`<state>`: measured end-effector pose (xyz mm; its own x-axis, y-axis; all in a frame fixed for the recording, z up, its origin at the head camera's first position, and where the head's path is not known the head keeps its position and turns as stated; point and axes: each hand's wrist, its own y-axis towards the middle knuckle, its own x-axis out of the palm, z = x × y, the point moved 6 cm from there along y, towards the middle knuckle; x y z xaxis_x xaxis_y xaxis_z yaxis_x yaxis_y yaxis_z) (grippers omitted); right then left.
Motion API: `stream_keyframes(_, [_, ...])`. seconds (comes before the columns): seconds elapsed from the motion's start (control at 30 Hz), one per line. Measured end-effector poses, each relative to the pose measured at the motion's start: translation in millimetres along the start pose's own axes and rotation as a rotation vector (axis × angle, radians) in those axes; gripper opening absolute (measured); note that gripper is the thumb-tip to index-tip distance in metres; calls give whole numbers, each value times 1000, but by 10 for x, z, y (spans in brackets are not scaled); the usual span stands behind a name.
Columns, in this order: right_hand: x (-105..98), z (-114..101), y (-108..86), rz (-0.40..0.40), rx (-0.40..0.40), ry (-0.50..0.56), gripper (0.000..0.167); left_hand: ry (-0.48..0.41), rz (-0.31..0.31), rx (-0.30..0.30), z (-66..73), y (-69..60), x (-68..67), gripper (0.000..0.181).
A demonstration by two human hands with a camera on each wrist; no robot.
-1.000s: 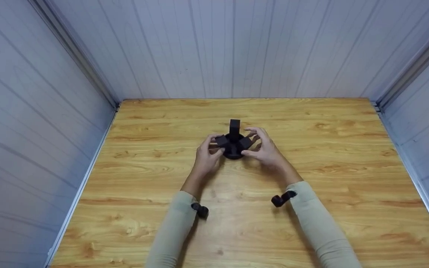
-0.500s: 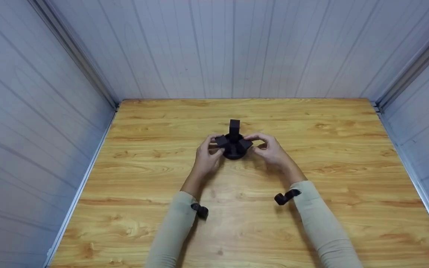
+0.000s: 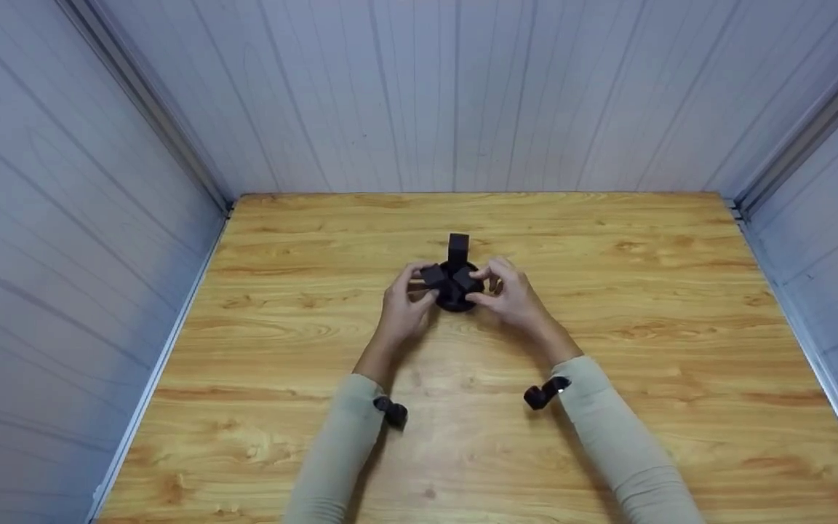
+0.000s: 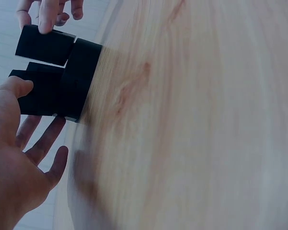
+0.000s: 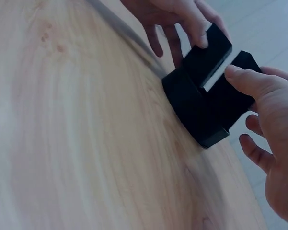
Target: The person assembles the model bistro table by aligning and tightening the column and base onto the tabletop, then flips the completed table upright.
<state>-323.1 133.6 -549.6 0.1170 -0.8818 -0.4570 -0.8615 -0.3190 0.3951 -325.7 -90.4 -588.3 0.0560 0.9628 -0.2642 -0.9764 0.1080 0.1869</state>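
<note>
A black round base [image 3: 455, 306] sits on the wooden table, with several black blocks standing up from it. My left hand [image 3: 402, 306] pinches the left block [image 3: 433, 276] between thumb and fingers, the thumb [image 4: 21, 87] lying on its near face. On the other side, my right hand [image 3: 513, 295] grips the right block [image 3: 465, 281] the same way. A taller black post [image 3: 458, 249] rises at the back of the base, touched by neither hand. In the right wrist view a narrow gap separates the two held blocks above the base [image 5: 191, 112].
The wood-grain table [image 3: 433, 451] spreads around the base on every side. Pale panel walls [image 3: 419, 94] enclose it at the back, left and right. A small black camera [image 3: 392, 413] is strapped to each sleeved wrist.
My right hand, earlier spread around the right block, has closed on it and moved left. That block now stands nearer the middle of the base. The left hand has kept its place.
</note>
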Motion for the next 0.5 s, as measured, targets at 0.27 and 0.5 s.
stream_keyframes(0.27, [9, 21, -17, -12, 35, 32, 37, 20, 4, -4, 120, -38, -10, 43])
stream_keyframes(0.5, [-7, 74, -1, -142, 139, 52, 51, 9, 5, -13, 111, -43, -24, 42])
